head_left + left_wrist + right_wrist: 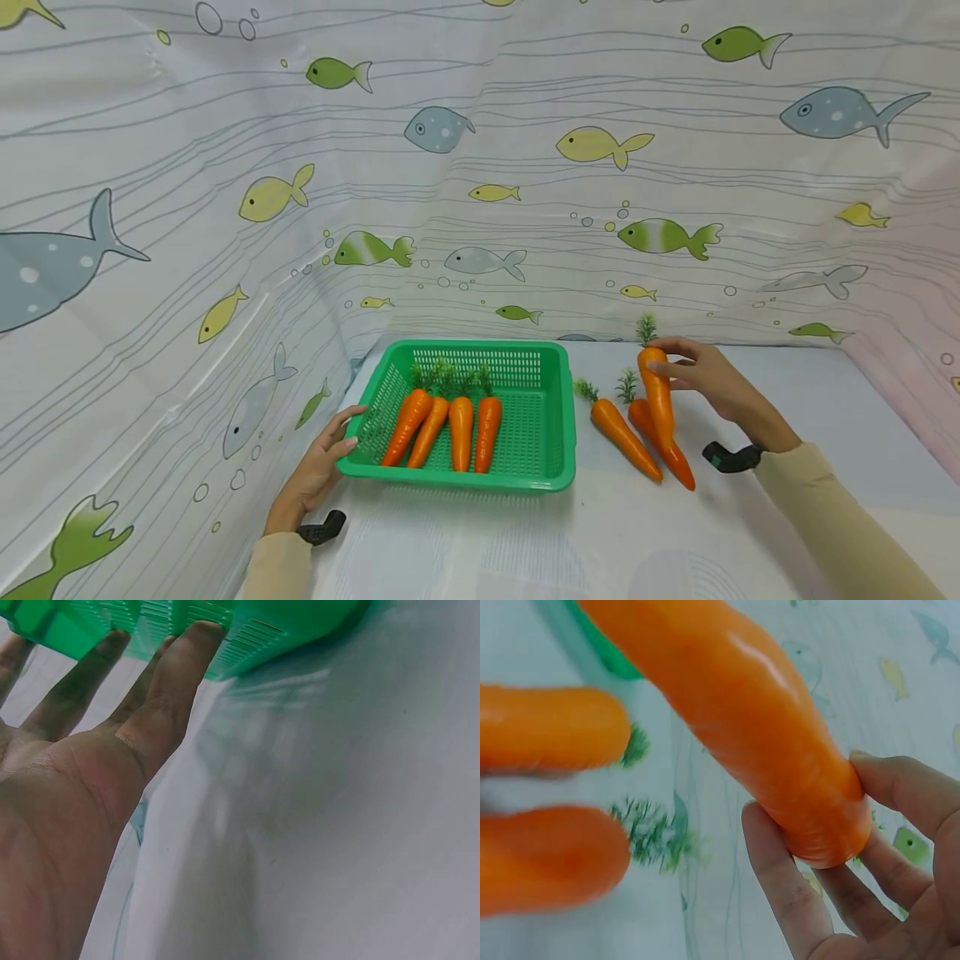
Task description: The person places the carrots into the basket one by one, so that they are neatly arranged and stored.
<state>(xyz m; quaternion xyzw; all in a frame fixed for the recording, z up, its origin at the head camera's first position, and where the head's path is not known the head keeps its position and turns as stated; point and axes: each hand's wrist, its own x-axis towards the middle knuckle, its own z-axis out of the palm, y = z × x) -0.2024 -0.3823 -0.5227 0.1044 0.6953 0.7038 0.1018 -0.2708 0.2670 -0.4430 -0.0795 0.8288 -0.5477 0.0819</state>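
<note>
My right hand (693, 375) pinches a plastic carrot (658, 392) near its thick top, with the tip pointing down. In the right wrist view, thumb and fingers (784, 877) surround that carrot's broad end (817, 802). Two more carrots lie beneath and beside it: one (626, 437) in plain sight, the other (681, 467) partly covered by the held one. My left hand (321, 467) is at the left side of a green basket (558, 417), its fairly straight fingers (176, 682) touching the slotted wall. Inside the basket, several carrots (461, 433) with green tops lie side by side.
A white table (465, 550) carries the basket and loose carrots. Fish-patterned sheeting (525, 225) rises behind the table and along the left side. Each wrist wears a black device, one of them (322, 527) close to the basket's front left corner.
</note>
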